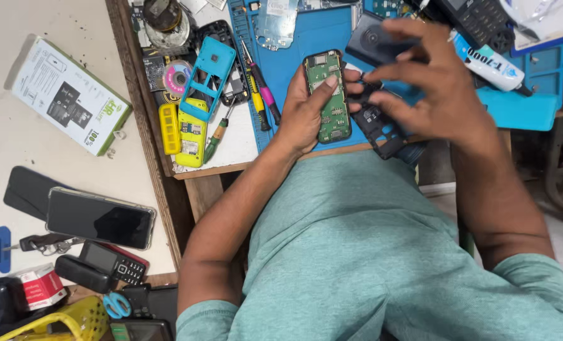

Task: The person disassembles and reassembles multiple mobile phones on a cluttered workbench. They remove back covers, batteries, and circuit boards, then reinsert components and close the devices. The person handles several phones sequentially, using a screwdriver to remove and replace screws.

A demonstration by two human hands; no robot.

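My left hand (303,113) holds a green phone circuit board (330,95) upright, thumb across its face. My right hand (433,82) grips a black plastic phone frame (377,123) right beside the board, fingers spread above it. Both hands hover over the near edge of a blue repair mat (319,35) on the workbench. A black phone back cover (369,39) lies on the mat just behind my right fingers.
A light blue phone frame (209,76), yellow phone parts (190,132) and screwdrivers (259,82) lie left of the mat. A white glue tube (493,66) rests at right. The side table holds a box (70,95), a smartphone (99,218), a keypad phone (114,262) and scissors (116,304).
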